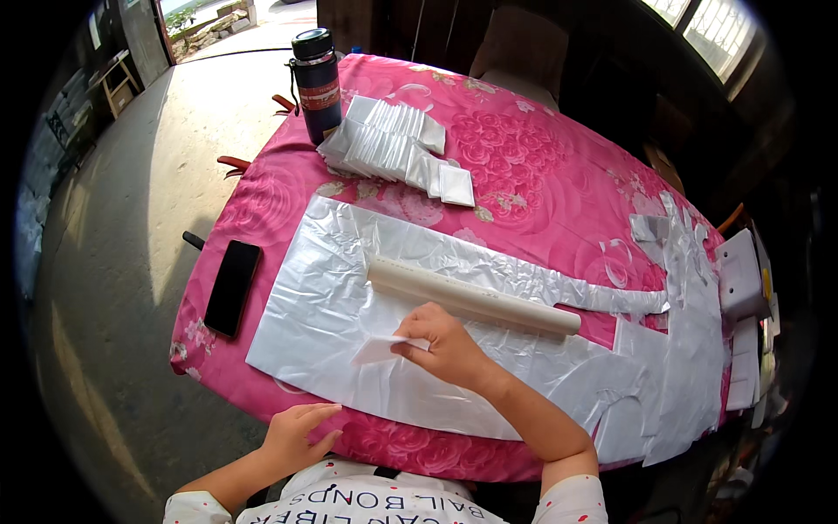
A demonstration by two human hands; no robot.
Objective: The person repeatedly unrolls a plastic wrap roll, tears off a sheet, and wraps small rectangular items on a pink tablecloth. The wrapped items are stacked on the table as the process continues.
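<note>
My right hand [441, 342] pinches a small folded white piece [377, 350] over a large sheet of silvery plastic film [323, 297] spread on the table. A long cream cardboard tube [471, 297] lies on the film just beyond that hand. My left hand [292, 437] hangs at the near table edge with fingers apart, holding nothing. A pile of folded white pieces [388, 144] lies at the far side of the table.
The table has a pink rose-patterned cloth [541, 175]. A black phone [232, 287] lies at its left edge, a dark flask [317, 83] at the far left corner. Cut film scraps [690, 349] and white boxes [742, 279] are at the right.
</note>
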